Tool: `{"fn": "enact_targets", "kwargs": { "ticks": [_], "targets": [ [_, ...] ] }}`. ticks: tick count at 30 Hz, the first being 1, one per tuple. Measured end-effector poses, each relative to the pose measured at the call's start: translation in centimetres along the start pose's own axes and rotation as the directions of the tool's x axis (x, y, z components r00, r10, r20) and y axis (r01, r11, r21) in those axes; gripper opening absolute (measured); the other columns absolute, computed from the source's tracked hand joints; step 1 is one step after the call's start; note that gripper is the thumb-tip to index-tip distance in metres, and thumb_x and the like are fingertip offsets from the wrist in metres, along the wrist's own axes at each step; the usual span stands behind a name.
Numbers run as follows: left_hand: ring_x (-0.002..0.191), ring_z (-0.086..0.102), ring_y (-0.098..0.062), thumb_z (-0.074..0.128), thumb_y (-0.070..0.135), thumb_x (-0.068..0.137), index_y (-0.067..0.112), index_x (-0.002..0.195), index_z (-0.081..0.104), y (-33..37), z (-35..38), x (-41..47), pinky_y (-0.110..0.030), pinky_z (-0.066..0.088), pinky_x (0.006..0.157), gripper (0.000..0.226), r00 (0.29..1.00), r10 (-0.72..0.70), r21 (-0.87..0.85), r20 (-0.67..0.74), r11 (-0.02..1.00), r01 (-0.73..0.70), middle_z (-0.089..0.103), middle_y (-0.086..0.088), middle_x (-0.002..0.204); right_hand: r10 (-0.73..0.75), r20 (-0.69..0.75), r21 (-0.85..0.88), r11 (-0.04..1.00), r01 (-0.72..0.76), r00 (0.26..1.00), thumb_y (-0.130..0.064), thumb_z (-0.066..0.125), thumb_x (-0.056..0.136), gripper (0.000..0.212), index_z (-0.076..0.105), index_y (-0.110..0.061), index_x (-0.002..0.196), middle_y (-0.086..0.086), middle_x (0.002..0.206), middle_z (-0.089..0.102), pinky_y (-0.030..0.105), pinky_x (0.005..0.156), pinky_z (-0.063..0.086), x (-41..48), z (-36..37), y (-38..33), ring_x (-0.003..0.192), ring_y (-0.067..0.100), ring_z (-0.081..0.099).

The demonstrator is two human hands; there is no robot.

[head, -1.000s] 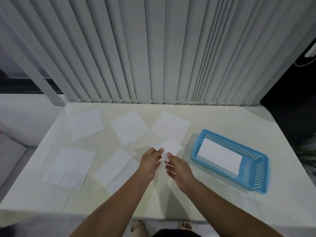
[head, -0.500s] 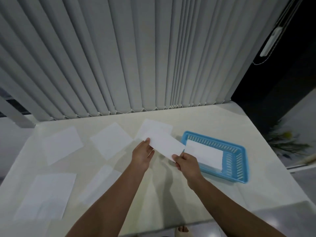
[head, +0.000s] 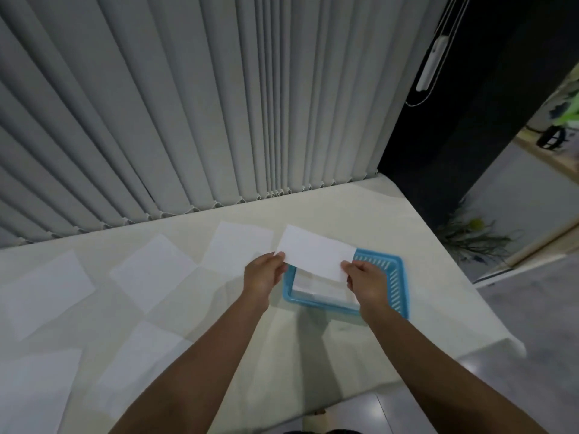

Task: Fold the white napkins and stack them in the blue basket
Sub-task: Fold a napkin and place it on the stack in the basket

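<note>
A folded white napkin (head: 315, 252) hangs in the air over the blue basket (head: 398, 277). My left hand (head: 263, 275) pinches its near left corner and my right hand (head: 366, 281) pinches its near right corner. Inside the basket lies another folded napkin (head: 316, 285), partly hidden under the held one. Several unfolded white napkins lie flat on the table to the left, the nearest one (head: 235, 249) just beyond my left hand.
The cream table (head: 407, 233) ends close to the right of the basket, its front edge near my arms. Grey vertical blinds (head: 219, 104) close off the back. Dark wall and floor lie to the right.
Both hands have carried the folded napkin to the right, from the table's middle to above the basket. The camera has turned right as well.
</note>
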State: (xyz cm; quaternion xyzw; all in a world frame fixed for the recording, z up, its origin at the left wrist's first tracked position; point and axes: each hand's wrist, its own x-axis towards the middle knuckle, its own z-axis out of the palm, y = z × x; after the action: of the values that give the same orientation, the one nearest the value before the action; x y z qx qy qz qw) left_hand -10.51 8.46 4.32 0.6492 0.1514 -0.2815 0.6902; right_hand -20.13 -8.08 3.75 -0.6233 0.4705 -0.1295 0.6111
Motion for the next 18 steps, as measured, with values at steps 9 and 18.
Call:
{"fn": "enact_targets", "kwargs": {
  "ticks": [9, 18],
  "targets": [
    [0.109, 0.063, -0.018, 0.053, 0.019, 0.089, 0.018, 0.105, 0.073, -2.4, 0.4, 2.3, -0.029, 0.047, 0.095, 0.026, 0.965, 0.251, 0.66, 0.078, 0.712, -0.239, 0.07, -0.001, 0.116, -0.061, -0.027, -0.21, 0.976, 0.054, 0.998, -0.014, 0.068, 0.084, 0.025, 0.062, -0.02, 0.06, -0.001, 0.058, 0.057, 0.033, 0.068, 0.043, 3.2, -3.6, 2.8, 0.063, 0.021, 0.054],
    [0.142, 0.021, -0.024, 0.038, 0.01, 0.094, 0.031, 0.128, 0.058, -3.8, 0.9, 3.9, -0.036, 0.031, 0.112, 0.045, 0.955, 0.234, 0.929, 0.185, 0.276, -0.248, 0.03, -0.004, 0.154, -0.056, 0.01, -0.271, 0.961, 0.056, 0.998, -0.016, 0.069, 0.084, 0.028, 0.061, -0.023, 0.058, 0.003, 0.066, 0.06, 0.029, 0.07, 0.042, 3.6, -5.1, 4.2, 0.068, 0.021, 0.056]
  ]
}}
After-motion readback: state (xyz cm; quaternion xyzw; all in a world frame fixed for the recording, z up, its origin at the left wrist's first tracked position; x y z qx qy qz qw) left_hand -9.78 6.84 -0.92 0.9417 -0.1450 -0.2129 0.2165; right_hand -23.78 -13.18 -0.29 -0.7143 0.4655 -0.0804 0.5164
